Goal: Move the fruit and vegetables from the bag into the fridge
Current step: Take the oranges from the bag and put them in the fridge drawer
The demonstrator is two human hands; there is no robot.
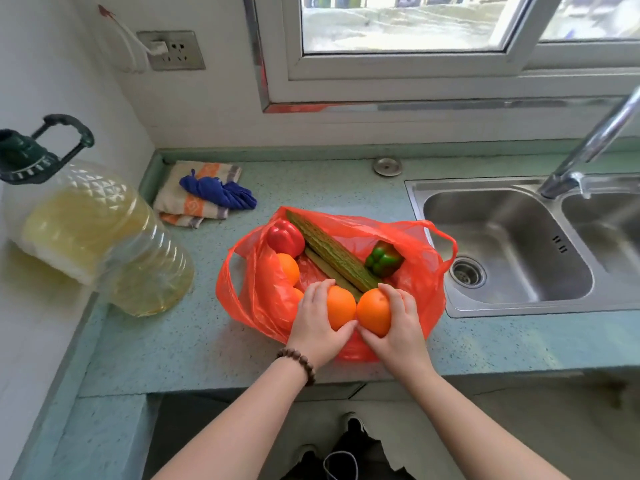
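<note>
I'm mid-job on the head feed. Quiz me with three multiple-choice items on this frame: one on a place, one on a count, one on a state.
1. Where does the thin orange plastic bag sit?
A. in the steel sink
B. on the speckled green countertop
C. on the window sill

2. How many bell peppers show in the bag?
A. one
B. two
C. four

3. What are the hands doing?
A. each grips a round orange
B. both are empty
C. both pull the long green cucumber

Answers:
1 B: the bag rests on the countertop, left of the sink.
2 B: a red pepper and a green pepper.
3 A: the left hand holds one orange, the right hand another.
</note>
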